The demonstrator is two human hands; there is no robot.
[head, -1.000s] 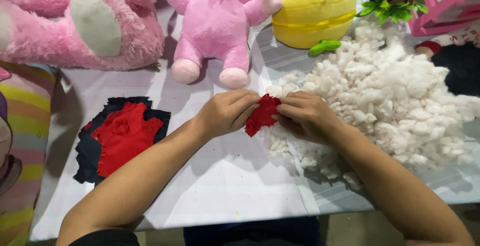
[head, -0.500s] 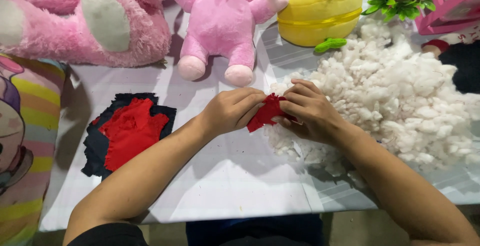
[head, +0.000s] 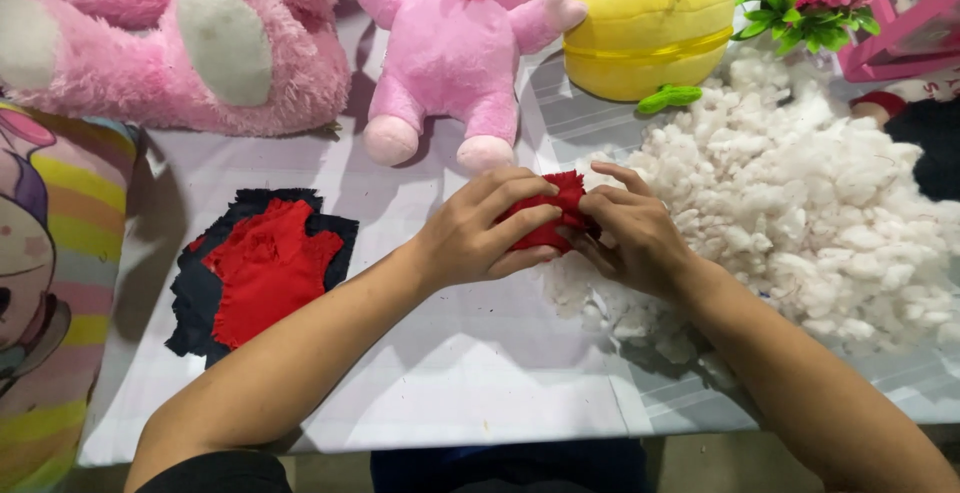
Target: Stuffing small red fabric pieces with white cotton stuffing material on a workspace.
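Both hands, left hand (head: 478,233) and right hand (head: 632,235), grip with closed fingers the red fabric piece (head: 548,215) beside the white stuffing pile (head: 810,203); bare desk (head: 470,363) lies toward the near edge.

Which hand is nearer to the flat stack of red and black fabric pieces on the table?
Left. The left hand is just right of the fabric stack; the right hand is farther right, by the white stuffing.

white table (head: 440,383) with stuffing (head: 830,193), toys (head: 455,43)
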